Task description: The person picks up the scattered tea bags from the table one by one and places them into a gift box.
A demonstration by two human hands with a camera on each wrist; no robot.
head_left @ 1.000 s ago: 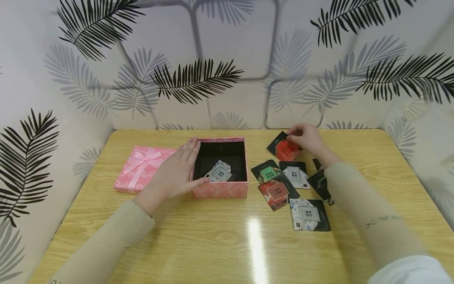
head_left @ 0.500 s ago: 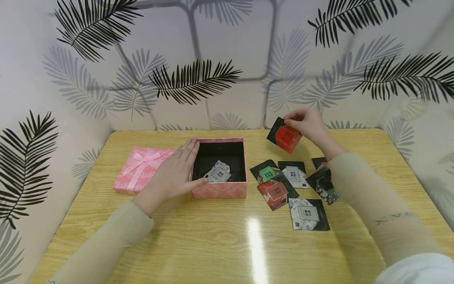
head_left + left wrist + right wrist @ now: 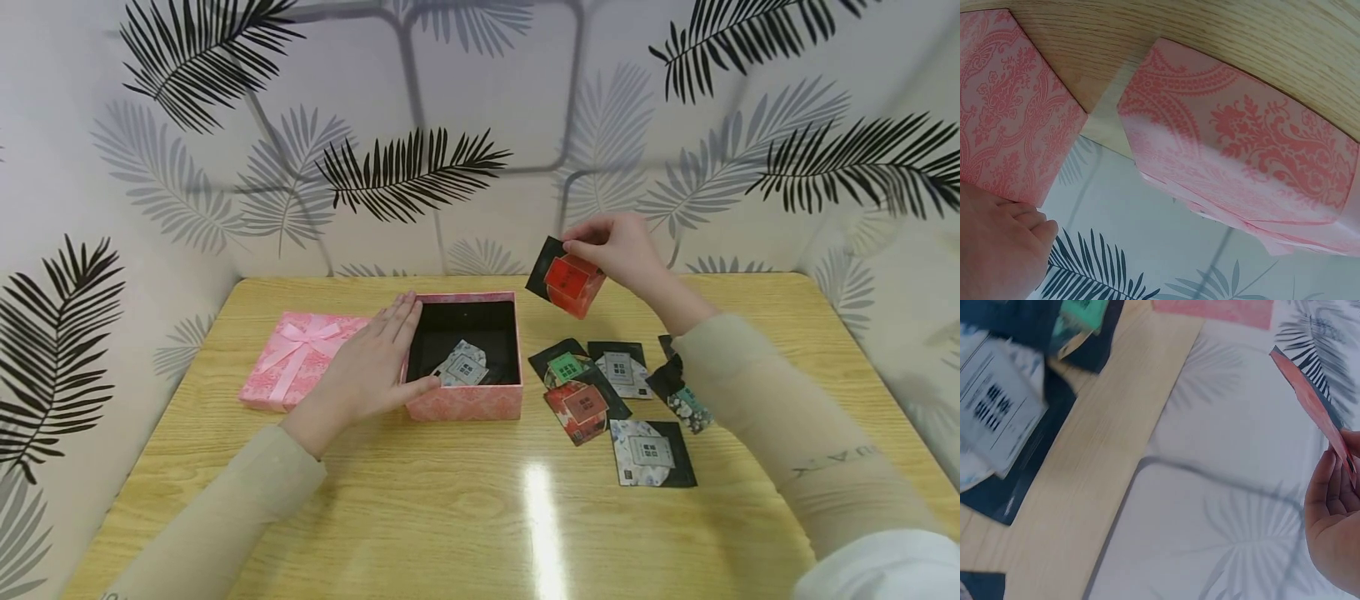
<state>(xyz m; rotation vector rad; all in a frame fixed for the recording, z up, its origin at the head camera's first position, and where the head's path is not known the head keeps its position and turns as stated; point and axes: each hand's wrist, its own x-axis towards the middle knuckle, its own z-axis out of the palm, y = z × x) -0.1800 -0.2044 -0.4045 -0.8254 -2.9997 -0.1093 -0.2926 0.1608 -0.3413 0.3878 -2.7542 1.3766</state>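
Note:
My right hand (image 3: 618, 250) pinches a black-and-red sachet (image 3: 567, 279) by its upper edge, held above the back of the table, to the right of the box. In the right wrist view this sachet (image 3: 1310, 394) shows nearly edge-on between thumb and fingers. My left hand (image 3: 371, 367) rests with straight fingers along the left rim of an uncovered pink box (image 3: 465, 405), thumb at its front corner. Inside the box's black interior lies one white-and-grey sachet (image 3: 462, 365). In the left wrist view, the hand (image 3: 1000, 244) touches the patterned box wall (image 3: 1016, 112).
A pink lid (image 3: 300, 350) with a ribbon bow lies left of the box. To the right, several sachets are spread out: a green-labelled one (image 3: 566, 367), a red one (image 3: 585, 408), white-and-black ones (image 3: 652, 451), and dark ones (image 3: 678, 392) partly under the right forearm. A patterned wall covering (image 3: 480, 208) stands behind.
My right hand has lifted the red sachet off the table and carried it leftward, toward the box. The left hand stays at the box rim.

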